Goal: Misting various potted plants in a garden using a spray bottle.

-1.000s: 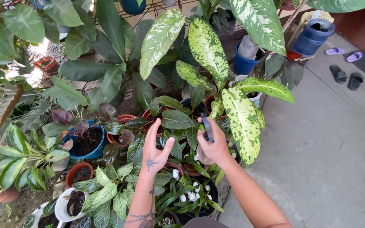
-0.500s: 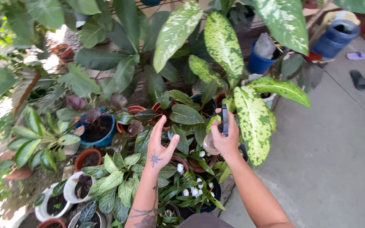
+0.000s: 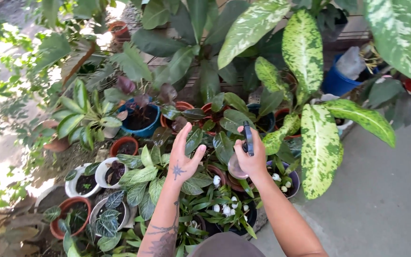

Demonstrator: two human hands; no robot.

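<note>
Hands over crowded potted plants beside bare pavement

The right hand [image 3: 252, 159] is clamped on a spray bottle [image 3: 243, 154] above the middle pots; the left hand [image 3: 182, 162], fingers spread, touches a green leaf [image 3: 193, 140]. Open concrete floor [image 3: 386, 190] lies right.

Quick count from where I'm standing: two hands over the plants, the left hand [image 3: 182, 162] open, the right hand [image 3: 252, 159] wrapped around one spray bottle [image 3: 241, 154]. Pots I can make out: one blue pot [image 3: 141, 124] with dark soil, three white pots [image 3: 83, 182] down at the lower left, and at least four terracotta pots [image 3: 123, 145], though leaves hide more. One blue bucket [image 3: 338, 82] sits at the back. Big speckled leaves [image 3: 320, 147]: five, roughly.
</note>
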